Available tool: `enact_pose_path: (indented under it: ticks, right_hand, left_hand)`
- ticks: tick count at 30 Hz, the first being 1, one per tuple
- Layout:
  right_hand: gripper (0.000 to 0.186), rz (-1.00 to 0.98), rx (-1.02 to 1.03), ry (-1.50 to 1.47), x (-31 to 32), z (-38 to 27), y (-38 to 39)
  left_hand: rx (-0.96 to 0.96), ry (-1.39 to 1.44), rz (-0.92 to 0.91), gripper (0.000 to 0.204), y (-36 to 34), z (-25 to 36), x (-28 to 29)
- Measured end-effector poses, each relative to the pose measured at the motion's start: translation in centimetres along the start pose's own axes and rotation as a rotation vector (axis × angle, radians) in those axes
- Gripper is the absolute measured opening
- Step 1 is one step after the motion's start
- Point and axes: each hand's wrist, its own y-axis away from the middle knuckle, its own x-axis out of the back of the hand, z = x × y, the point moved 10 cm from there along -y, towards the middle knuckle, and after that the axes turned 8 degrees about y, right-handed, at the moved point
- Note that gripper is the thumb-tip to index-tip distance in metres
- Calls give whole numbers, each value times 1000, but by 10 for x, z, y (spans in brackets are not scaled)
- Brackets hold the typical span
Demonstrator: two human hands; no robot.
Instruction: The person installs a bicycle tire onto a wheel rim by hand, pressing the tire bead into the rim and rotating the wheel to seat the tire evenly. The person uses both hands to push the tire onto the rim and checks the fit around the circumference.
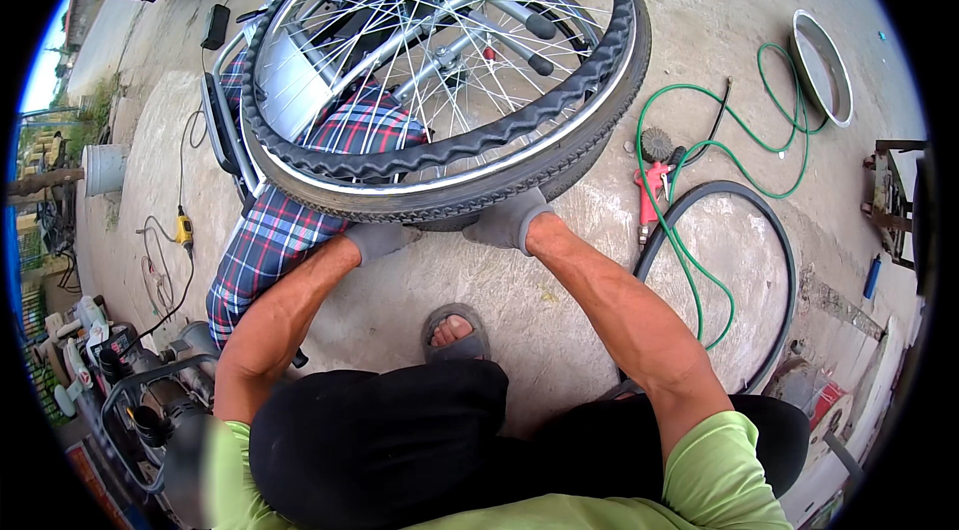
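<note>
A wheelchair (300,60) with a silver frame and plaid fabric lies tipped over in front of me. Its large spoked wheel (450,192) faces up, with a wavy black hand rim and a treaded black tyre. My left hand (380,242), in a grey glove, is at the tyre's near edge, beside the plaid cushion (275,235). Farther right along that edge is my right hand (507,222), also gloved in grey. The fingers of both hands disappear beneath the tyre, so their grip is hidden. Part of a lower tyre (574,170) shows below the upper wheel.
On the concrete at right lie a loose black tyre (789,280), a green hose (707,265), a red air gun (651,192) and a metal basin (823,68). To the left are a yellow-and-black tool (184,228) with a cord and several machines (130,390).
</note>
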Motion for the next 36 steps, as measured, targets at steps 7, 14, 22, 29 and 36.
enact_pose_path:
  ticks: [7, 14, 22, 29, 36]
  right_hand:
    - [56, 43, 1, -33, 18, -3, 5]
    - [52, 77, -18, -79, 4, -11, -3]
    - [36, 159, -109, -98, -5, -27, -11]
    - [48, 297, -27, -81, 9, -33, 9]
    - [48, 71, 40, -146, -12, -30, -13]
  left_hand:
    - [-111, -78, 163, 65, 3, 10, 10]
    - [-70, 158, -22, 38, -10, -4, 4]
    - [-26, 231, -168, 38, -19, -43, -33]
    - [67, 225, -100, 58, -2, -63, -25]
    - [155, 327, -158, 56, 3, -53, -14]
